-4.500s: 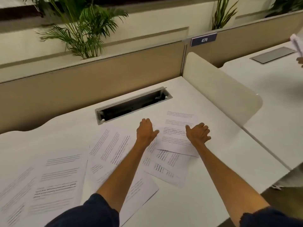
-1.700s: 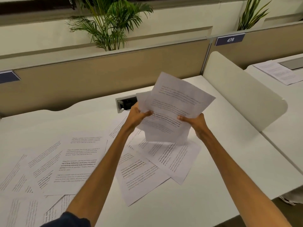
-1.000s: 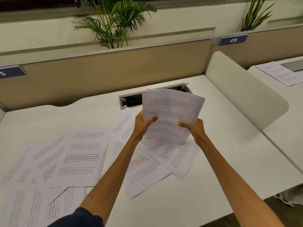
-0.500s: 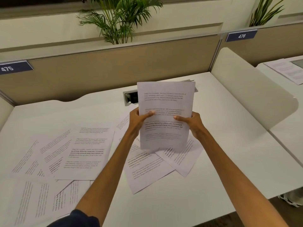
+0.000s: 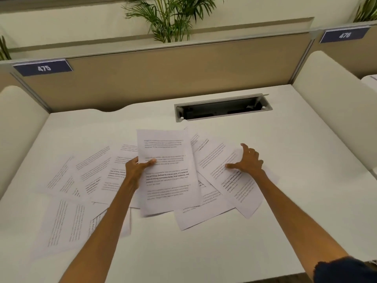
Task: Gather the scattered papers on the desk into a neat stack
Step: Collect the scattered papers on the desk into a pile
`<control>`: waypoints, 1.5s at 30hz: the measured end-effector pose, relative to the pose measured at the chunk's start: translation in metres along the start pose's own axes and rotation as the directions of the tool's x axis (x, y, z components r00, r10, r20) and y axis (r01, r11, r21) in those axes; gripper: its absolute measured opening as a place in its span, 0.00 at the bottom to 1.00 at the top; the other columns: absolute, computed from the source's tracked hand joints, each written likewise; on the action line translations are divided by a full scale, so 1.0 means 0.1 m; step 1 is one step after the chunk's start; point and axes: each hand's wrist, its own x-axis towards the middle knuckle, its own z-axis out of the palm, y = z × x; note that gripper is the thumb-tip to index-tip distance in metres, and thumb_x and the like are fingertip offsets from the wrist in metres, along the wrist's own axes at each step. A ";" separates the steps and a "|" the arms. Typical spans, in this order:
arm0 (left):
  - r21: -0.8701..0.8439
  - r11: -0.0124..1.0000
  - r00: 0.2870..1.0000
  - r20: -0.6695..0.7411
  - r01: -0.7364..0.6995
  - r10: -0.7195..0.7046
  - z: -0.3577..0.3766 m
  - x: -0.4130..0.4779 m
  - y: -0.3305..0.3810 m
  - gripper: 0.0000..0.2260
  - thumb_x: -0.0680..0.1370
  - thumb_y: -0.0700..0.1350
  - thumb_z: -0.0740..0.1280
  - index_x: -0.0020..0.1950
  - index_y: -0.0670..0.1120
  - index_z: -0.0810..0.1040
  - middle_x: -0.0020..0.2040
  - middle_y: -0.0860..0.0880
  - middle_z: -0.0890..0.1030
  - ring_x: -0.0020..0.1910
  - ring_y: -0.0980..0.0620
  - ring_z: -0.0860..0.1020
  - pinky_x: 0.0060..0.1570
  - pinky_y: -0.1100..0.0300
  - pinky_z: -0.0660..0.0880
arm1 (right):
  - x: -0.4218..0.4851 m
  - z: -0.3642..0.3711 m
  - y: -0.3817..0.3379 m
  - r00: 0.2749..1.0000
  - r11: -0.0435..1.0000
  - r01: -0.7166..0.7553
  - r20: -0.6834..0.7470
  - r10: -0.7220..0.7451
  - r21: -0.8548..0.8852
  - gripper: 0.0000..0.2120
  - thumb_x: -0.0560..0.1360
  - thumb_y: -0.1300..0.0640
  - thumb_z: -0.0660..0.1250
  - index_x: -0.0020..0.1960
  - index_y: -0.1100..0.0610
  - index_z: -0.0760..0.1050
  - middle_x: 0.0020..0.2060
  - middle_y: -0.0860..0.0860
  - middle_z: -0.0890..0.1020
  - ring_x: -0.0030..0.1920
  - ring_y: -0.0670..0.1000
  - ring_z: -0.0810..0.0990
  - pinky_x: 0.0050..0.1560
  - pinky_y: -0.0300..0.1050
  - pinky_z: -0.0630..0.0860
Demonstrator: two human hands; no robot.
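- A thin bundle of white printed sheets [image 5: 169, 176] is pinched at its left edge by the left hand [image 5: 137, 169], with the thumb pressed on top. It is held low over the white laminate desk [image 5: 265, 231], just above the other pages.
- Half a second ago the bundle was gripped upright by both hands. It has now been let go by the right hand [image 5: 248, 162], which is laid with fingers spread on a slanted loose printed sheet [image 5: 234, 186] just beside the bundle.
- Squaring of the first sheets is judged finished, and the next pickup is judged begun.
- More overlapping printed pages [image 5: 67, 217] are left fanned across the desk's left side, so most of the gathering is judged outstanding.
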 end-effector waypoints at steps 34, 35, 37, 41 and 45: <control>-0.030 0.999 0.997 -0.071 0.011 -0.013 0.24 -0.02 -0.31 0.17 0.71 0.33 0.77 0.58 0.36 0.81 0.53 0.39 0.84 0.43 0.44 0.84 0.34 0.59 0.83 | 0.30 0.30 -1.08 0.998 0.988 -0.022 0.061 0.013 0.153 0.30 0.71 0.56 0.75 0.70 0.60 0.70 0.65 0.57 0.78 0.64 0.60 0.78 0.65 0.55 0.75; -0.038 0.999 0.997 -0.070 0.015 -0.018 0.23 -0.03 -0.29 0.17 0.71 0.34 0.77 0.58 0.36 0.81 0.53 0.39 0.84 0.43 0.44 0.84 0.33 0.59 0.83 | 0.29 0.23 -1.10 0.997 0.983 -0.022 0.072 0.009 0.181 0.31 0.70 0.56 0.76 0.70 0.60 0.70 0.64 0.57 0.78 0.62 0.60 0.79 0.63 0.54 0.77; -0.050 0.998 0.997 -0.068 0.024 -0.028 0.21 -0.04 -0.26 0.18 0.71 0.34 0.77 0.60 0.35 0.80 0.54 0.39 0.84 0.44 0.43 0.84 0.33 0.59 0.83 | 0.27 0.05 -1.12 0.996 0.981 -0.004 0.093 -0.014 0.193 0.31 0.69 0.56 0.78 0.68 0.61 0.71 0.61 0.58 0.80 0.58 0.60 0.81 0.55 0.50 0.79; -0.080 0.996 0.995 -0.086 0.033 -0.039 0.20 -0.05 -0.22 0.19 0.71 0.35 0.77 0.60 0.36 0.80 0.54 0.38 0.84 0.43 0.44 0.84 0.31 0.58 0.83 | 0.20 -0.37 -1.22 0.990 0.979 0.111 0.062 -0.123 0.168 0.20 0.71 0.53 0.77 0.58 0.60 0.79 0.52 0.59 0.84 0.44 0.58 0.85 0.47 0.50 0.83; -0.123 0.992 0.996 -0.076 0.043 -0.052 0.23 -0.04 -0.21 0.19 0.71 0.34 0.76 0.61 0.35 0.79 0.56 0.36 0.83 0.50 0.38 0.84 0.43 0.51 0.83 | 0.02 -0.79 -1.41 0.987 0.970 0.154 -0.086 -0.139 0.191 0.17 0.70 0.49 0.77 0.50 0.60 0.80 0.47 0.58 0.85 0.37 0.54 0.83 0.40 0.46 0.80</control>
